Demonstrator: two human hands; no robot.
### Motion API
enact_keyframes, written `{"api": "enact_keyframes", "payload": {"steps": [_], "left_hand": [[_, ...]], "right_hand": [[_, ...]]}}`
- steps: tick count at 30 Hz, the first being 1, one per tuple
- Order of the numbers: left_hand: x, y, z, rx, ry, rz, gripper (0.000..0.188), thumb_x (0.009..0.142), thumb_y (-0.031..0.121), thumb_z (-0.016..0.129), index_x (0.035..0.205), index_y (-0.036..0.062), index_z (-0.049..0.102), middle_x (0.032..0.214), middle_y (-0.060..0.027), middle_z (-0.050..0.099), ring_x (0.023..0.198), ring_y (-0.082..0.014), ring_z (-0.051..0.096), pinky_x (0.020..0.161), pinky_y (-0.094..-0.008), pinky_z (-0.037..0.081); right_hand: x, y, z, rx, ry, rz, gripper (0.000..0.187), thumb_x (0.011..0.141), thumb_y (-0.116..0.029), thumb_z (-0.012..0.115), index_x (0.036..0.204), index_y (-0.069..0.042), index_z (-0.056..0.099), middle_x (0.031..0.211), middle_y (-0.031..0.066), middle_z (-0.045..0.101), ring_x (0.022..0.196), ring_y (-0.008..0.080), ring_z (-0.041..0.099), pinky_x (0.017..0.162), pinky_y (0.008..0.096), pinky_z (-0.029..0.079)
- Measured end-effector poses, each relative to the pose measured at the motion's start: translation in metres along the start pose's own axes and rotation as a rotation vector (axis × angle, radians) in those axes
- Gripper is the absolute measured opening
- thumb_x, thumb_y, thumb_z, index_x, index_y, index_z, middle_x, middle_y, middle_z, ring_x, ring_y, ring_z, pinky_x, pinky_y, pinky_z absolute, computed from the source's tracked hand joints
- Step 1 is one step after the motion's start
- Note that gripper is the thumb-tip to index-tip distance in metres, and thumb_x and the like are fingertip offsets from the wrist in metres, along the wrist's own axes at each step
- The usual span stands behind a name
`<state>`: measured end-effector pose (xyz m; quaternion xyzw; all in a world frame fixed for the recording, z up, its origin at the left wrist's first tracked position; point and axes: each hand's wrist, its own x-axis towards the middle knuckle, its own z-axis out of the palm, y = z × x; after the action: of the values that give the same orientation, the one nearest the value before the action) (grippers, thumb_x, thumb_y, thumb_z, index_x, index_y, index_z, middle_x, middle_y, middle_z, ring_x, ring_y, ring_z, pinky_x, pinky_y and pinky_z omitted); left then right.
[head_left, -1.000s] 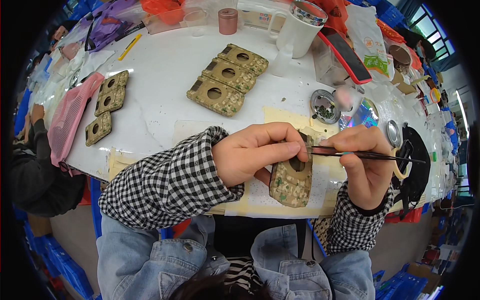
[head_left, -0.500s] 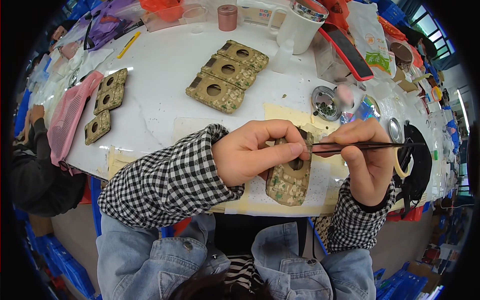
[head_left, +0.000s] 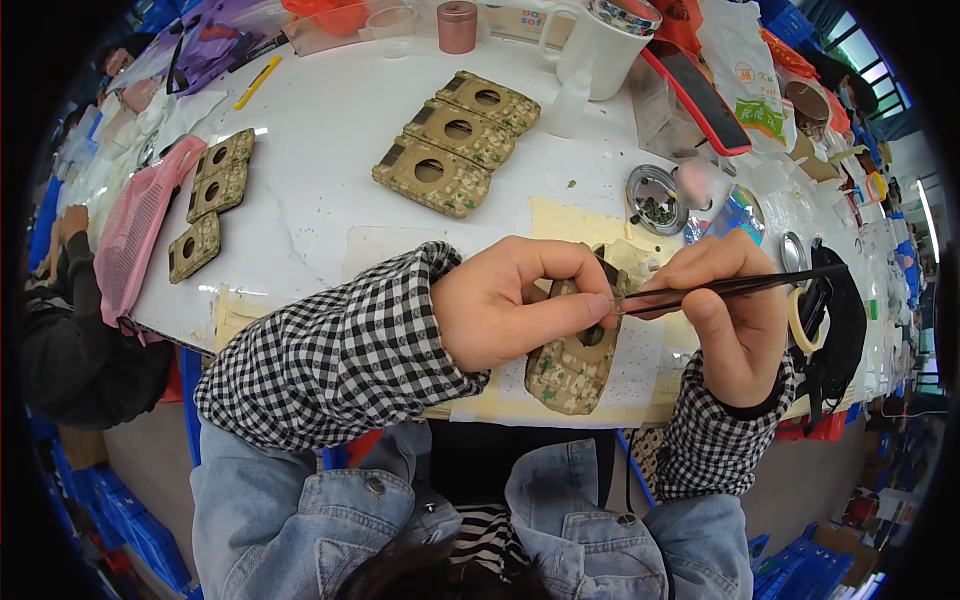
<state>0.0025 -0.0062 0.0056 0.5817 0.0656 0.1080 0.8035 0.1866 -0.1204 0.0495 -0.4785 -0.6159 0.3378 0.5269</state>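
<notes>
A camouflage-patterned shell with a round hole (head_left: pixel 572 378) is gripped by my left hand (head_left: pixel 520 300), whose thumb and forefinger lie across its upper part. Held in the fingers of my right hand (head_left: pixel 735 320) is a pair of black tweezers (head_left: pixel 770 284). The tweezers' tips point left and meet my left thumb tip at the shell's right edge. Whether a tiny piece sits between them is too small to tell. Under the shell is a speckled white sheet (head_left: pixel 635 375) on yellowish tape.
Three similar shells (head_left: pixel 455 130) lie in a row at the far middle, more (head_left: pixel 208 205) at the left by a pink mesh basket (head_left: pixel 150 225). A round dish of dark bits (head_left: pixel 657 200), a red-framed phone (head_left: pixel 700 100), a white mug (head_left: pixel 600 50) and a tape roll (head_left: pixel 808 325) stand right.
The tweezers have tilted, their rear end rising, and their arms show farther apart. The shell has turned slightly, its lower end shifting left. My left hand has moved a little right.
</notes>
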Motion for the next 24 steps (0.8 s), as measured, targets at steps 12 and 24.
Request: {"api": "enact_keyframes", "payload": {"steps": [12, 24], "left_hand": [[0.0, -0.004, -0.001, -0.01, 0.005, -0.024, 0.014, 0.093, 0.013, 0.051, 0.092, 0.0004, 0.057, 0.092, -0.0029, 0.06, 0.089, -0.0078, 0.054, 0.082, -0.0224, 0.042], [0.001, -0.01, 0.002, -0.185, 0.282, -0.02, 0.02, 0.095, 0.017, 0.05, 0.103, 0.0018, 0.06, 0.094, -0.0018, 0.062, 0.086, -0.0053, 0.054, 0.077, -0.0205, 0.044]], "right_hand": [[-0.001, 0.0, 0.004, 0.049, 0.016, 0.043, 0.015, 0.091, -0.008, 0.055, 0.095, 0.006, 0.051, 0.088, 0.0117, 0.058, 0.081, 0.0164, 0.063, 0.072, 0.0258, 0.052], [-0.002, 0.018, 0.024, -0.083, 0.309, -0.081, 0.017, 0.095, -0.013, 0.05, 0.097, 0.003, 0.05, 0.091, 0.0127, 0.061, 0.081, 0.0164, 0.064, 0.074, 0.0263, 0.052]]}}
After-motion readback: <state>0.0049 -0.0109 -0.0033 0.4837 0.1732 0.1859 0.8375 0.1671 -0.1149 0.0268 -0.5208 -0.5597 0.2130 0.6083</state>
